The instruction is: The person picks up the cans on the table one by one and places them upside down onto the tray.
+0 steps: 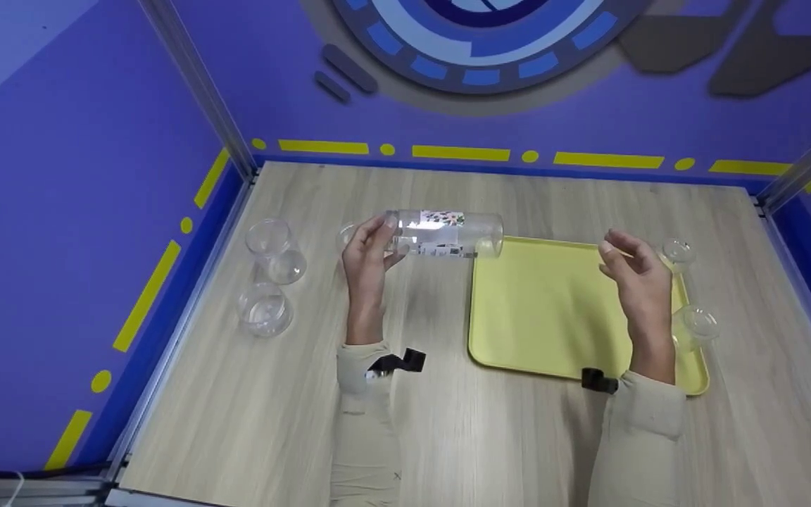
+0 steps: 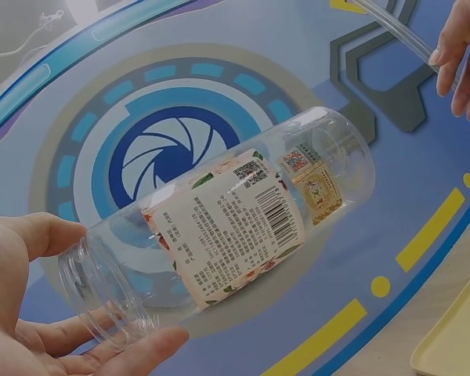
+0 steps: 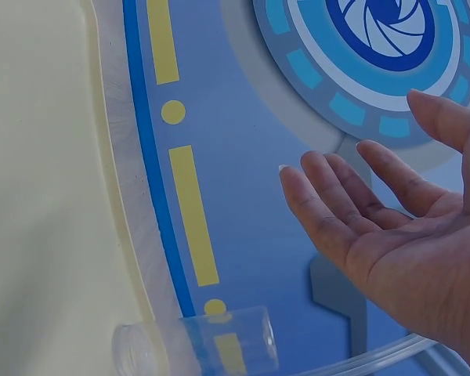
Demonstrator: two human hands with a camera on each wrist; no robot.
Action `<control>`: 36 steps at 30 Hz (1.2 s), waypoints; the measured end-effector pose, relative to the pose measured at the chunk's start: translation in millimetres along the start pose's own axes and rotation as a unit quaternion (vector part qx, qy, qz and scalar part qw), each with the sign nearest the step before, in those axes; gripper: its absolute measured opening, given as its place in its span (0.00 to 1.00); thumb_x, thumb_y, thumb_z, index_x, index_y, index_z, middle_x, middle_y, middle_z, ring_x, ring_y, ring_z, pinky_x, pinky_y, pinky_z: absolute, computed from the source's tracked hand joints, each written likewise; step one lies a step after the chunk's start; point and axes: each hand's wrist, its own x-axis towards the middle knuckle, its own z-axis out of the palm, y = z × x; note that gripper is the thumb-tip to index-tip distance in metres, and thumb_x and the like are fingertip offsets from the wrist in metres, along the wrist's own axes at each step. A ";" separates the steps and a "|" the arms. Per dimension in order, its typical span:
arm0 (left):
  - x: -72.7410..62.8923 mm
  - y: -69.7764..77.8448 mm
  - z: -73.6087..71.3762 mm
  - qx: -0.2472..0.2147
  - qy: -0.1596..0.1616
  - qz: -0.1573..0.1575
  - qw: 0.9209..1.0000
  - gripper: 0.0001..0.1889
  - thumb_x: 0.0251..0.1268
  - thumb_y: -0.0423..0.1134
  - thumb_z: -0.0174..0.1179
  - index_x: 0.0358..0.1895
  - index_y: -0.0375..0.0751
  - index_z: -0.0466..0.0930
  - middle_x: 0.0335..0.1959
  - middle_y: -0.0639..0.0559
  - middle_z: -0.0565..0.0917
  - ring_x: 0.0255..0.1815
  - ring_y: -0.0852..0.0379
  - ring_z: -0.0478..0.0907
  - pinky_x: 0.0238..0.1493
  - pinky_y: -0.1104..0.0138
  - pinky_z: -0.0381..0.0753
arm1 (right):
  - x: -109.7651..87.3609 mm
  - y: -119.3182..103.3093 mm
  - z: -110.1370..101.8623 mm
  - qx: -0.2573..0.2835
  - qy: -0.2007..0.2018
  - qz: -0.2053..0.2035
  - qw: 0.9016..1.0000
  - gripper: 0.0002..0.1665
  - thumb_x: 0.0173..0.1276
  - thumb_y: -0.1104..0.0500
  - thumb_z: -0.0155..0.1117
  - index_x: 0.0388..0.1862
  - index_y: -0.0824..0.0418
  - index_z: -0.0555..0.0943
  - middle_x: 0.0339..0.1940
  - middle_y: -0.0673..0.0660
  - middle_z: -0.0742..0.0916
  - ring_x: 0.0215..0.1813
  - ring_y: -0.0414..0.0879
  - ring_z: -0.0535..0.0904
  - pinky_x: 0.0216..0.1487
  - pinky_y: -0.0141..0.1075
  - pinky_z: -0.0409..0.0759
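Note:
My left hand (image 1: 365, 264) grips a transparent plastic jar (image 1: 476, 232) by its threaded neck, lying sideways in the air. In the left wrist view, the jar's printed label (image 2: 231, 227) carries a barcode and flowers, with a small gold sticker (image 2: 321, 196) near its base. The thumb and fingers (image 2: 145, 352) stand around the threaded mouth; no lid shows there. My right hand (image 1: 638, 282) hovers over the right part of a yellow tray (image 1: 539, 303), holding nothing. Its fingers are relaxed and slightly bent in the right wrist view.
Several transparent containers (image 1: 265, 310) stand on the table's left side. Another (image 1: 346, 234) is partly hidden behind my left hand. Two more transparent containers (image 1: 678, 251) are at the right, one (image 1: 700, 322) overlapping the tray's edge in view. Purple panels (image 1: 272, 98) wall the table's back and sides.

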 end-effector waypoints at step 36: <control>-3.8 0.4 12.1 0.002 -0.010 -0.002 1.000 0.22 0.73 0.45 0.66 0.62 0.33 0.83 0.52 0.40 0.86 0.52 0.47 0.84 0.48 0.58 0.88 | -2.6 2.3 10.1 0.019 -0.025 0.005 1.000 0.32 0.79 0.52 0.68 0.73 0.68 0.76 0.69 0.64 0.80 0.64 0.44 0.80 0.64 0.37 0.80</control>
